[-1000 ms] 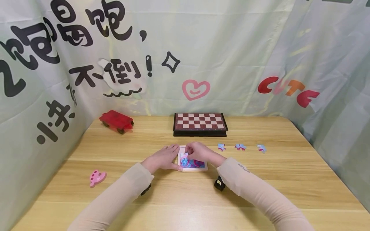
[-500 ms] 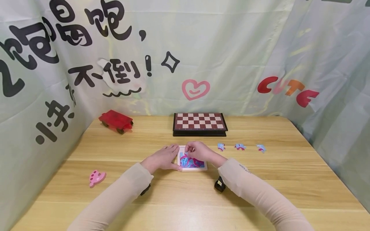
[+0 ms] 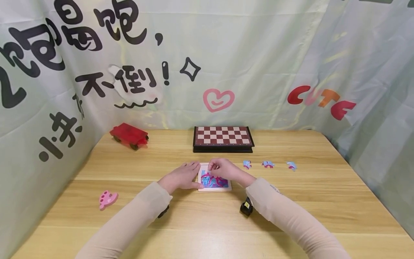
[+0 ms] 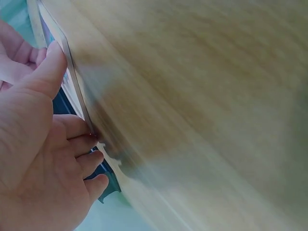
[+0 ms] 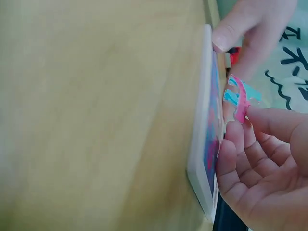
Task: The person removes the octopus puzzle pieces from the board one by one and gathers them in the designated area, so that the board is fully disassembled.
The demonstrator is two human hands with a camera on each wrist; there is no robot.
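A puzzle tray (image 3: 215,190) with a pale frame and a blue, pink and purple picture lies on the table in front of me. My left hand (image 3: 183,176) rests along its left side, fingers stretched out, with the thumb (image 4: 50,67) on the frame's edge in the left wrist view. Over the upper part of the tray, my right hand (image 3: 224,169) pinches a puzzle piece (image 5: 243,98) between thumb and fingertips. That piece is light blue with a pink band, tilted above the picture in the right wrist view. My right hand covers the tray's upper right part.
Three loose puzzle pieces lie in a row to the right: one (image 3: 247,164) near the tray, another (image 3: 267,164), and the farthest (image 3: 291,165). A folding chessboard (image 3: 224,139) sits behind. At left are a red toy car (image 3: 129,135) and a pink toy (image 3: 108,199).
My right hand and forearm have shifted slightly rightward, still pinching the puzzle piece over the tray. The left hand has stayed at the tray's left side.
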